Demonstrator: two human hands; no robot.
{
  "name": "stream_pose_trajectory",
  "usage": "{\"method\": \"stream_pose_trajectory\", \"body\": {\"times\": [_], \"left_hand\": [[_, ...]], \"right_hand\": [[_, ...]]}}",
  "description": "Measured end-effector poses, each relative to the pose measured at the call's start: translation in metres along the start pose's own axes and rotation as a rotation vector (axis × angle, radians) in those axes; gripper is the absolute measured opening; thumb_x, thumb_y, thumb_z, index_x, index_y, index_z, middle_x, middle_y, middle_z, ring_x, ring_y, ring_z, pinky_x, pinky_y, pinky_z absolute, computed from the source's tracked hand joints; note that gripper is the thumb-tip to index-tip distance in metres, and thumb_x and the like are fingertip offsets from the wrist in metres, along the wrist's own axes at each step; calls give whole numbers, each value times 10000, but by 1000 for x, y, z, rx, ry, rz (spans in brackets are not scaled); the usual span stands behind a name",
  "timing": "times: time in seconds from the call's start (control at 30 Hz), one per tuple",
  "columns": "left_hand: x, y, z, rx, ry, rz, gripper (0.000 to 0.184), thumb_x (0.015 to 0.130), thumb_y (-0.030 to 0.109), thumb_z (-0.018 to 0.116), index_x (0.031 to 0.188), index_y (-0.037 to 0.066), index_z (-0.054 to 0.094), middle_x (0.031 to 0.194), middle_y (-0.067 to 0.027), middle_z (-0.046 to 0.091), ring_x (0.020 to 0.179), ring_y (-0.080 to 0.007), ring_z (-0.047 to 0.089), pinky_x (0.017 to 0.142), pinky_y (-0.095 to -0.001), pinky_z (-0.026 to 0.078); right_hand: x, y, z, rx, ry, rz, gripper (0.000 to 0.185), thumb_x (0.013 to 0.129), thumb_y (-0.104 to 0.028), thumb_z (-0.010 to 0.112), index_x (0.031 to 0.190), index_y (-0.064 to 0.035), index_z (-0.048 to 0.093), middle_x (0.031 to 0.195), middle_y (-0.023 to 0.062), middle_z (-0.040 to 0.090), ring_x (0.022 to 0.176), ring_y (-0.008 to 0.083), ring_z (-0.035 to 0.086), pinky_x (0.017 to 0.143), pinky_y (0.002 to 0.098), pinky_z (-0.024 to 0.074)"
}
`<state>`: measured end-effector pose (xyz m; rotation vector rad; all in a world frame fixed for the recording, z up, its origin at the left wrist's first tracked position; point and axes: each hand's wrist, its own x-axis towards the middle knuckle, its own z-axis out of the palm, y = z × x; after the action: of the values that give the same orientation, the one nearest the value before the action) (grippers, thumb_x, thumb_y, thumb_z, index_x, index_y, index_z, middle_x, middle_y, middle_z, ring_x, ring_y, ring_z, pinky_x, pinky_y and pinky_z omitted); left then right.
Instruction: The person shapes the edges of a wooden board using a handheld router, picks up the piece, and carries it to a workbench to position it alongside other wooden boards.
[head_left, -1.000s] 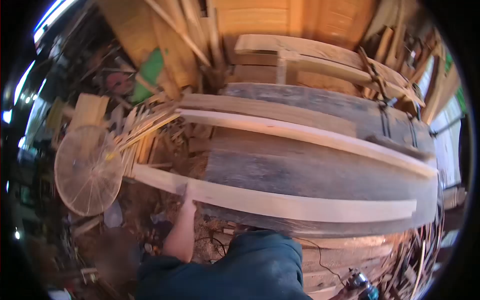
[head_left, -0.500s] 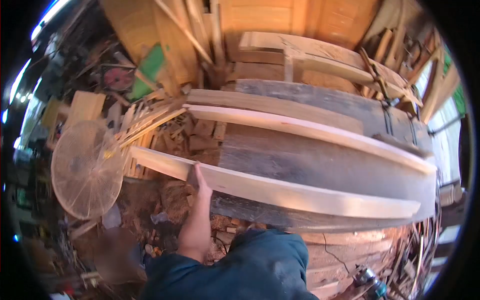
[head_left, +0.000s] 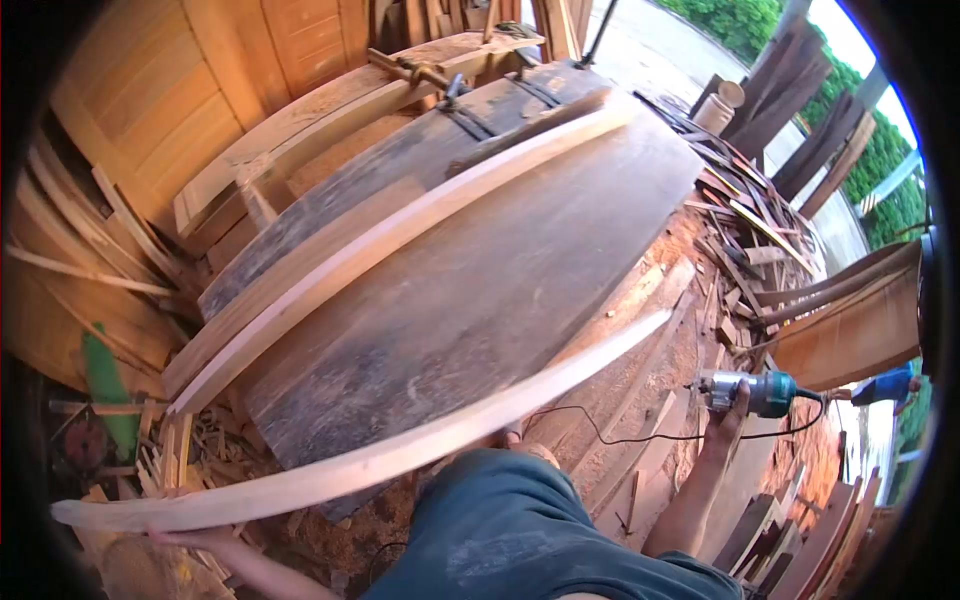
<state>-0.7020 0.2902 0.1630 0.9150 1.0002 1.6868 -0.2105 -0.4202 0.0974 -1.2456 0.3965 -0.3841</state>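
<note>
My left hand [head_left: 185, 537] grips a long pale wooden board [head_left: 370, 462] close to its near left end, fingers on one side and thumb on the other. The board slants up to the right, past the front edge of the worktable [head_left: 480, 285], its far end over the floor. My right hand [head_left: 733, 408] is closed around a corded router [head_left: 755, 392] with a teal motor housing and silver front, held out to the right. The small bit at its front points left. A black cord hangs from it and loops towards my legs.
Two more long boards, one pale [head_left: 400, 235] and one browner [head_left: 290, 275], lie on the table. Clamps [head_left: 445, 85] hold timber on a bench behind. Wood scraps [head_left: 745, 265] and shavings cover the floor. A person's blue sleeve [head_left: 885, 385] shows far right.
My view has turned right. The board in my left hand has come off the tabletop and swung towards me. My right hand with the router has come further into view.
</note>
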Motion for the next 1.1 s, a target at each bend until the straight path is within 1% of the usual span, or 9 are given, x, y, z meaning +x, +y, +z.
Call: {"method": "stream_pose_trajectory", "body": {"times": [0.13, 0.27, 0.43, 0.5, 0.57, 0.73, 0.87, 1.0, 1.1], "left_hand": [[-11, 54, 33, -26, -178, -45, 672, 933, 617, 446, 1186, -1, 514, 980, -90, 524, 863, -219, 536, 790, -330, 464], [-19, 89, 41, -88, -656, -175, 828, 858, 611, 512, 1356, -48, 447, 1063, -130, 515, 974, -246, 509, 917, -373, 418], [-208, 155, 230, 89, -320, 341, 1044, 753, 571, 618, 1482, -97, 280, 1232, -206, 454, 1056, -283, 463, 991, -387, 358], [-155, 197, 202, 89, -819, 248, 1075, 727, 556, 662, 1480, -102, 268, 1275, -217, 436, 1050, -281, 457, 982, -391, 361], [-150, 217, 203, 134, -994, 262, 1102, 703, 540, 704, 1480, -104, 260, 1309, -223, 417, 1033, -275, 455, 965, -397, 367], [-167, 220, 232, 272, -1030, 378, 1155, 661, 532, 779, 1482, -94, 262, 1326, -223, 421, 1004, -262, 476, 937, -407, 399], [-108, 192, 249, 445, -1152, 333, 1212, 624, 556, 832, 1506, -64, 279, 1414, -217, 417, 1137, -247, 504, 974, -385, 423], [-263, 106, 364, 635, -1068, 611, 1233, 592, 443, 804, 1587, 23, 210, 1561, -211, 347, 1408, -315, 415, 1165, -449, 324], [-350, 70, 448, 879, -1400, 581, 1264, 541, 420, 895, 1548, 4, 255, 1514, -214, 418, 1408, -335, 420, 1171, -445, 342]], "right_hand": [[43, -5, -16, -55, -30, 10, 525, 869, -385, 780, 1271, -117, 577, 1108, 18, 663, 942, 150, 675, 758, 300, 591], [79, 2, -24, -63, -20, 59, 490, 867, -355, 787, 1253, -133, 582, 1101, 7, 653, 966, 137, 659, 816, 318, 582], [122, 29, -16, -52, -81, 184, 458, 885, -296, 778, 1241, -89, 579, 1085, 4, 646, 972, 146, 656, 837, 323, 579], [129, 41, -10, -71, -136, 161, 449, 895, -296, 769, 1248, -93, 581, 1096, 9, 648, 971, 138, 654, 848, 313, 563], [143, 67, -21, -12, -178, 259, 446, 897, -295, 766, 1251, -96, 582, 1100, 12, 649, 970, 133, 653, 853, 310, 555], [111, 54, 38, -97, -119, 183, 409, 869, -186, 785, 1184, -14, 588, 1035, 64, 655, 870, 194, 683, 716, 336, 603], [108, 60, 48, -11, -110, 325, 457, 847, -186, 796, 1217, -33, 575, 1042, 52, 651, 919, 180, 676, 798, 343, 589], [124, 105, 25, -32, -159, 310, 463, 861, -234, 785, 1235, -62, 574, 1045, 22, 654, 910, 166, 669, 774, 334, 574], [111, 94, 33, -41, -155, 333, 471, 862, -237, 769, 1250, -66, 565, 1044, 17, 655, 912, 165, 664, 754, 331, 561]]}}
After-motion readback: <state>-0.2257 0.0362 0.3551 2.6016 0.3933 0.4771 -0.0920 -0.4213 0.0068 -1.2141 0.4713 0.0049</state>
